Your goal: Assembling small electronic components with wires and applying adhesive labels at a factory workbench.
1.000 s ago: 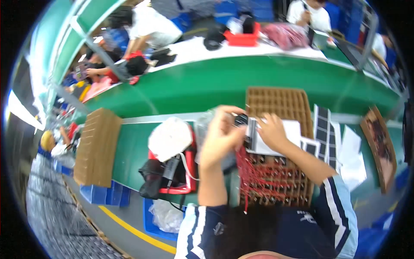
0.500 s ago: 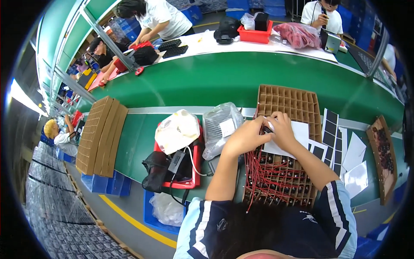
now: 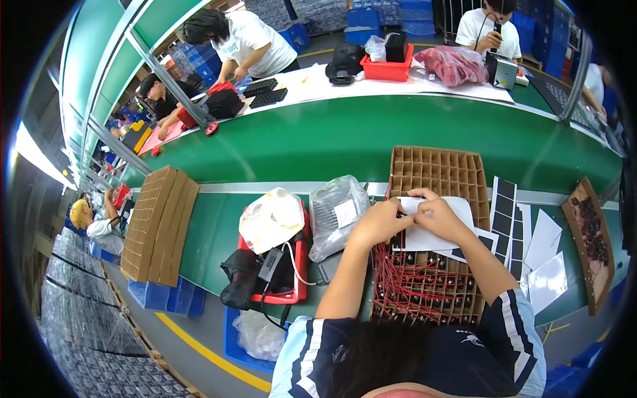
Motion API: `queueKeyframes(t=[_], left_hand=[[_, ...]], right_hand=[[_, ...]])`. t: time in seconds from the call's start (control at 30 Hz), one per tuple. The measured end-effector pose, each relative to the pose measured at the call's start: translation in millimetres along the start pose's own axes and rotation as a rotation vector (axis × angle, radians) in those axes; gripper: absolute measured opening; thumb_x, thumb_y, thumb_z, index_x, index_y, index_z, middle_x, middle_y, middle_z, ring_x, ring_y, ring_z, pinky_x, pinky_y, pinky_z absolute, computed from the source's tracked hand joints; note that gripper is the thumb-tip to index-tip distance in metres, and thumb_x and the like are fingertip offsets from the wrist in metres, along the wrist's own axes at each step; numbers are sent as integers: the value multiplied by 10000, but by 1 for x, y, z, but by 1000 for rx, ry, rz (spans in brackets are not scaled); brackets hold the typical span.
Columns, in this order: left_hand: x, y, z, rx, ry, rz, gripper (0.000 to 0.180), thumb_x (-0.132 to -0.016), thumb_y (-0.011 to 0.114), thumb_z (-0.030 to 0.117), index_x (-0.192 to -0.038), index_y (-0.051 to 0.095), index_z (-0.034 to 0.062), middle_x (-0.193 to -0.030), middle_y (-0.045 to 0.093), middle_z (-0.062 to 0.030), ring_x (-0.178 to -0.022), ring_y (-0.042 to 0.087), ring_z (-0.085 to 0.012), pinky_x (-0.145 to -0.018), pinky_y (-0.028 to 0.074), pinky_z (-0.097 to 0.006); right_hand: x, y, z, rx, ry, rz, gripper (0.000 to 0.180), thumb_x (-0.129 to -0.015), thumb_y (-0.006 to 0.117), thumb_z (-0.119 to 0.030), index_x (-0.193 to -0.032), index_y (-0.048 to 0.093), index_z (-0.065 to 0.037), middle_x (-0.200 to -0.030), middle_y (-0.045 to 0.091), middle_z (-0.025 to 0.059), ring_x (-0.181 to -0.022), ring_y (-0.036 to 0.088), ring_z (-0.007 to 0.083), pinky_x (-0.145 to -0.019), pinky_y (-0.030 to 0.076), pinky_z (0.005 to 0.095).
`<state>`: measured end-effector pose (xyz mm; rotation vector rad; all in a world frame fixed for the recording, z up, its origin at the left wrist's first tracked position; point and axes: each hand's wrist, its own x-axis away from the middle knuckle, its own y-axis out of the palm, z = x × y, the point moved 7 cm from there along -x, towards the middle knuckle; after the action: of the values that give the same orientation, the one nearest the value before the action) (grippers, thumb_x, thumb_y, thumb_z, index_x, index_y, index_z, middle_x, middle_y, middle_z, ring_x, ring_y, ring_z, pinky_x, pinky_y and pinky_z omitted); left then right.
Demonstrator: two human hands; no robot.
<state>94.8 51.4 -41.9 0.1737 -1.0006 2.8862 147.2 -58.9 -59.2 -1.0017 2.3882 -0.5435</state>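
Note:
Both hands meet over a cardboard divider tray (image 3: 438,169). My left hand (image 3: 381,224) is closed around a small black part (image 3: 401,214), mostly hidden by the fingers. Close beside it, my right hand (image 3: 441,217) pinches at the same spot with curled fingers; whatever lies between its fingertips is too small to make out. Under the right hand a white sheet of paper (image 3: 458,207) covers part of the tray. In the near cells sit several small black parts with red wires (image 3: 405,272) that spill over the dividers.
Left of the tray lie a bagged grey item (image 3: 338,215) and a red bin (image 3: 300,290) with a black adapter. Stacked cardboard dividers (image 3: 149,225) stand farther left. Sheets with black squares (image 3: 503,209) lie to the right, beyond them a cardboard tray (image 3: 587,232). People work across the green bench.
My right hand has shifted slightly right, apart from the left, with its index finger more stretched. My left hand stays nearly in place. The view has tilted slightly.

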Motion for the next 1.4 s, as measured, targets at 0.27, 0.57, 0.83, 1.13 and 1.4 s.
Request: queueKeyframes(t=[0.27,0.57,0.83,1.13,1.4], left_hand=[[-8,4,-5,97,-95,-109,387,-730,561,254,-868,515,-105,-507,538,-117,-360,533,-182,-327,393,-285],[-5,0,-5,-17,-129,-59,360,-710,570,256,-849,497,-68,-561,566,-152,-403,544,-218,-414,439,-326],[17,-21,26,327,114,104,349,-726,640,99,-955,384,35,-655,494,-65,-405,448,-113,-352,356,-260],[36,-25,52,846,228,88,410,-722,624,-12,-1056,401,67,-821,504,-6,-473,424,-8,-370,295,-142],[38,-3,71,981,277,-229,444,-751,552,-43,-1165,392,-34,-911,577,-121,-512,470,-25,-406,340,-133]], right_hand=[[12,-25,-17,-271,61,28,265,-778,551,-77,-544,474,22,-1099,532,117,-984,514,207,-791,405,297],[52,-85,-105,-563,-251,162,114,-741,577,-100,-719,472,-60,-950,590,182,-1012,503,282,-905,344,422],[50,-61,-124,-497,-185,33,152,-783,528,31,-925,502,-16,-816,567,81,-771,567,160,-725,432,282],[42,-56,-107,-382,-41,68,547,-776,539,-39,-1286,344,-28,-691,544,34,-714,519,113,-817,378,277],[42,-64,-104,-279,-176,170,148,-796,536,-55,-913,561,34,-900,562,71,-801,544,134,-775,402,279]])
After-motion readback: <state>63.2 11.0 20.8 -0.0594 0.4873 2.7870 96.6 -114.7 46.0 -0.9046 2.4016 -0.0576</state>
